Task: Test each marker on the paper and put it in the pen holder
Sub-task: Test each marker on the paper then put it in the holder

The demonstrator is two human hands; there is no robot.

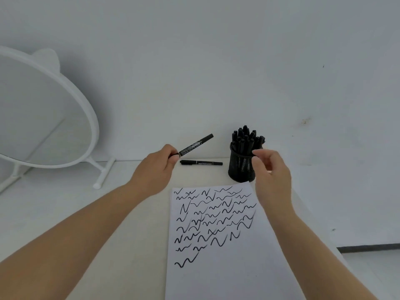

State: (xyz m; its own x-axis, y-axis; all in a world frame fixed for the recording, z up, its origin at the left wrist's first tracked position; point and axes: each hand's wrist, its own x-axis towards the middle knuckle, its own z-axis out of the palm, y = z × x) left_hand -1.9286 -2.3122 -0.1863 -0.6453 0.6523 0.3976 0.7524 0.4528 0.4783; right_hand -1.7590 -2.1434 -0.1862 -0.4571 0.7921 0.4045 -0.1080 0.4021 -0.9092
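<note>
**Q:** So, what is on the tabletop [121, 213]?

**A:** Near the middle lies a white sheet of paper [220, 267], its upper half covered in rows of black zigzag scribbles. Just beyond its far right corner stands a black mesh pen holder [239, 167], packed with black markers standing upright, caps up. To the left of the holder, beyond the paper's far edge, a single black marker [201, 163] lies flat on the tabletop, pointing left to right.

**Q:** And the hands?

**A:** The left hand [155, 169] is raised above the tabletop, left of the lying marker. It pinches one end of another black marker [194, 146] between thumb and fingertips; that marker slants up and to the right, free end in the air, cap on. The right hand [270, 176] hovers just at the near right side of the pen holder, fingers loosely curved, holding nothing. I cannot tell whether it touches the holder.

**Q:** Anything else?

**A:** A round white mirror [43, 118] on a stand sits at the far left, against a plain white wall [216, 61].
</note>
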